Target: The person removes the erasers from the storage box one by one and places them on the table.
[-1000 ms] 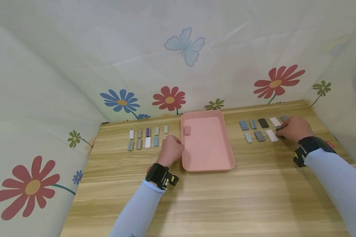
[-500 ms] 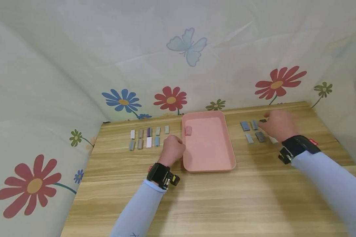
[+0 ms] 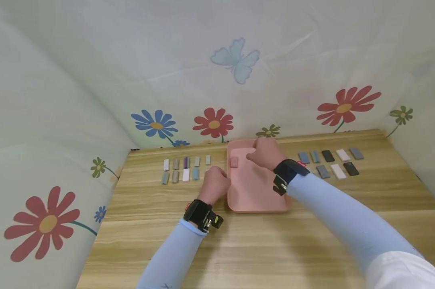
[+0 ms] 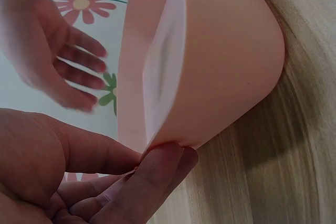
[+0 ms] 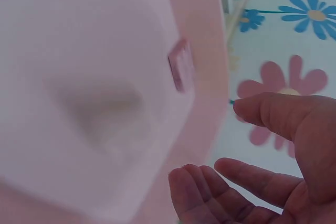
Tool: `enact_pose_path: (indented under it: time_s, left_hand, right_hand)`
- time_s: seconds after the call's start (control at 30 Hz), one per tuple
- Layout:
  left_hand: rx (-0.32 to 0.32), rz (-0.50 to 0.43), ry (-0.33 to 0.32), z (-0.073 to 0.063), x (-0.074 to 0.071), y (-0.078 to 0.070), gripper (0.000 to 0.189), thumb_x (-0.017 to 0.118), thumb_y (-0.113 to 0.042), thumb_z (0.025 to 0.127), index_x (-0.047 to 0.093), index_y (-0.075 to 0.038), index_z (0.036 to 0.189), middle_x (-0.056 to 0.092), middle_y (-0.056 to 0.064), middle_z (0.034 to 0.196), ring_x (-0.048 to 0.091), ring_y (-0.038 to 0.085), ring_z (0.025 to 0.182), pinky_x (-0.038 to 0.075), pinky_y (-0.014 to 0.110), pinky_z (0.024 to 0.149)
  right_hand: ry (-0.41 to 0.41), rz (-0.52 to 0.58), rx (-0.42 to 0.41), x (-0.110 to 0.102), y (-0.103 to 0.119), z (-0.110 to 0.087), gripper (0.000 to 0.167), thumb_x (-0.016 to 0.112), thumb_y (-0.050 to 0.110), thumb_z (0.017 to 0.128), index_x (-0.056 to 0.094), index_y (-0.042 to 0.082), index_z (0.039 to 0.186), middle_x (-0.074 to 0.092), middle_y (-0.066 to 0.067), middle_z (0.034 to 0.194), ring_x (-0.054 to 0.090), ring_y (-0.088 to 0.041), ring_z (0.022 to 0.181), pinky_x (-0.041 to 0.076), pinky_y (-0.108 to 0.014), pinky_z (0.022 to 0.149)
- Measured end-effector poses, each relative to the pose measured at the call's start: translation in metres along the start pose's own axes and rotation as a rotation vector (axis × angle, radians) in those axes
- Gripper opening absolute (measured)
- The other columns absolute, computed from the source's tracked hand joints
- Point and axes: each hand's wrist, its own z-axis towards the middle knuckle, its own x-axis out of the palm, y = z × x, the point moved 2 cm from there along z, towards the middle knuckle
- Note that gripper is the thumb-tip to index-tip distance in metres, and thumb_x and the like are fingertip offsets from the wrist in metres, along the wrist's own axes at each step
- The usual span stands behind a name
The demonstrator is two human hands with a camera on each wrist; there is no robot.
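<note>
A pink tray (image 3: 258, 192) stands at the table's middle, with a small pink block (image 3: 233, 162) near its left wall. My left hand (image 3: 214, 185) pinches the tray's left rim between thumb and fingers, plain in the left wrist view. Over the far part of the tray hovers my right hand (image 3: 268, 153). In the right wrist view its thumb and fingers stand apart with nothing between them, above the tray's far wall (image 5: 202, 72). To its right lie small flat blocks in two rows, among them a black block (image 3: 351, 168) and a white block (image 3: 338, 171).
Left of the tray, two rows of small blocks hold a purple block (image 3: 186, 162), a white block (image 3: 186, 175) and several others. A printed floral cloth (image 3: 293, 108) rises behind the wooden table (image 3: 253, 249). My right sleeve (image 3: 333, 212) crosses the tray's right side.
My right hand has left the blocks at the right and swung left over the tray. The black block that was at its fingertips lies in the front row. My left hand stays on the rim.
</note>
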Motion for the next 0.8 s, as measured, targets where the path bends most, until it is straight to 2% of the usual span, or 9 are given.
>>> enact_pose_path:
  time_s: [0.03,0.1,0.2,0.3,0.4,0.57,0.67,0.8]
  left_hand:
    - [0.002,-0.004,0.001,0.0,-0.001,0.0,0.024,0.054,-0.007,0.079,0.05,-0.01,0.056,0.044,0.0,0.051,0.043,0.014,0.04,0.03,0.026,0.033]
    - [0.013,-0.008,0.002,-0.001,-0.001,0.001,0.025,0.054,-0.007,0.079,0.049,-0.01,0.054,0.042,-0.001,0.05,0.042,0.014,0.039,0.028,0.025,0.032]
    - [0.047,0.009,-0.009,0.0,-0.001,0.003,0.029,0.054,-0.007,0.078,0.046,-0.012,0.051,0.039,-0.003,0.046,0.039,0.012,0.037,0.027,0.025,0.031]
    - [0.059,0.015,-0.016,0.002,-0.002,0.004,0.032,0.054,-0.007,0.079,0.043,-0.013,0.049,0.035,-0.005,0.045,0.037,0.012,0.036,0.026,0.025,0.031]
    - [0.055,0.005,-0.002,0.002,0.001,0.005,0.033,0.054,-0.009,0.081,0.043,-0.013,0.05,0.033,-0.005,0.044,0.038,0.013,0.036,0.027,0.025,0.032]
    - [0.067,-0.001,-0.008,0.002,0.001,0.005,0.035,0.053,-0.009,0.082,0.042,-0.013,0.049,0.032,-0.005,0.043,0.038,0.013,0.035,0.026,0.025,0.032]
    - [0.086,0.009,-0.024,0.003,-0.001,0.006,0.035,0.053,-0.008,0.081,0.04,-0.013,0.049,0.031,-0.005,0.042,0.036,0.011,0.034,0.025,0.024,0.031]
    - [0.086,0.004,-0.029,0.004,0.0,0.008,0.034,0.054,-0.008,0.081,0.043,-0.014,0.049,0.035,-0.006,0.043,0.038,0.01,0.035,0.026,0.024,0.031]
  right_hand:
    - [0.019,0.019,0.009,0.01,0.002,0.006,0.034,0.065,0.032,0.079,0.05,0.008,0.06,0.035,0.0,0.052,0.035,-0.016,0.045,0.024,-0.029,0.046]
    - [0.065,0.088,0.058,0.031,0.002,0.018,0.038,0.067,0.034,0.079,0.046,0.01,0.057,0.029,0.001,0.05,0.032,-0.017,0.045,0.023,-0.028,0.045]
    - [0.107,0.289,0.167,0.061,0.0,0.034,0.025,0.069,0.029,0.078,0.057,0.01,0.068,0.034,-0.001,0.052,0.042,-0.021,0.05,0.032,-0.028,0.046]
    - [0.081,0.377,0.221,0.081,0.002,0.047,0.018,0.068,0.029,0.077,0.066,0.012,0.081,0.043,-0.005,0.056,0.053,-0.025,0.062,0.04,-0.031,0.053]
    - [0.02,0.357,0.196,0.092,0.003,0.052,0.02,0.064,0.032,0.078,0.068,0.013,0.084,0.05,-0.008,0.06,0.056,-0.026,0.07,0.043,-0.032,0.06]
    - [-0.053,0.288,0.122,0.099,0.007,0.058,0.019,0.059,0.031,0.08,0.064,0.013,0.078,0.052,-0.008,0.061,0.054,-0.025,0.067,0.042,-0.032,0.061]
    - [-0.05,0.272,0.095,0.101,0.007,0.06,0.023,0.055,0.029,0.082,0.061,0.009,0.072,0.051,-0.012,0.061,0.052,-0.029,0.062,0.04,-0.034,0.055]
    - [-0.006,0.223,0.066,0.097,0.008,0.055,0.021,0.056,0.024,0.085,0.067,0.007,0.089,0.062,-0.015,0.076,0.058,-0.029,0.072,0.049,-0.036,0.064]
